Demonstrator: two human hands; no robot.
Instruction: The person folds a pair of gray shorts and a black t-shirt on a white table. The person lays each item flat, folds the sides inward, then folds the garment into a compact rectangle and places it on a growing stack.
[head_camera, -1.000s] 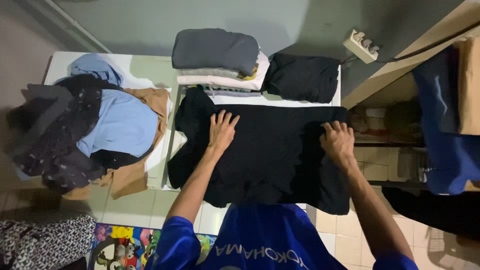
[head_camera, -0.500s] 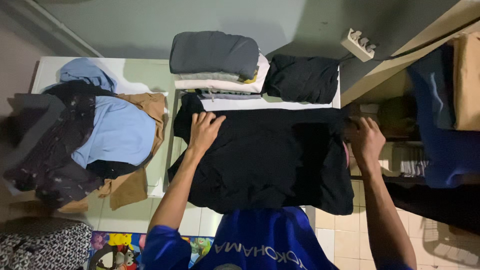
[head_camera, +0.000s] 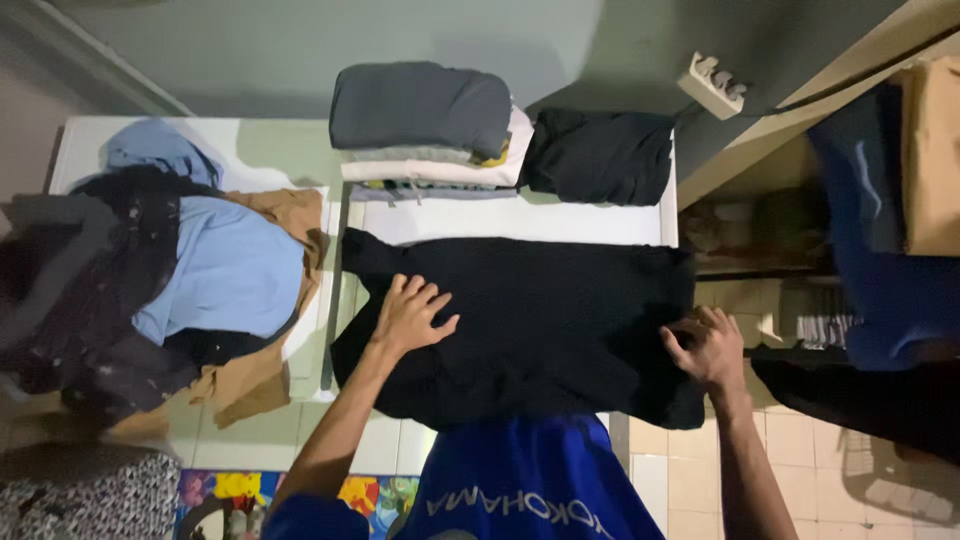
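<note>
Head view: black garment (head_camera: 540, 330) lengthwise left-right, left hand (head_camera: 410, 315) fingers spread flat, right hand (head_camera: 708, 345) fingers pinching its edge.

The black garment (head_camera: 540, 330) hides most of the white table (head_camera: 500, 220) beneath it — its near hem vanishes behind the blue shirt (head_camera: 530, 480). The right hand (head_camera: 708, 348) curls over the garment's edge, fingertips hidden — grip unclear.

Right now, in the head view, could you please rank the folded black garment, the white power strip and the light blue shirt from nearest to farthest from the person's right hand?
From the right hand:
1. Folded black garment, up and left on the table.
2. White power strip, higher up against the wall.
3. Light blue shirt, far left on the clothes pile.
</note>
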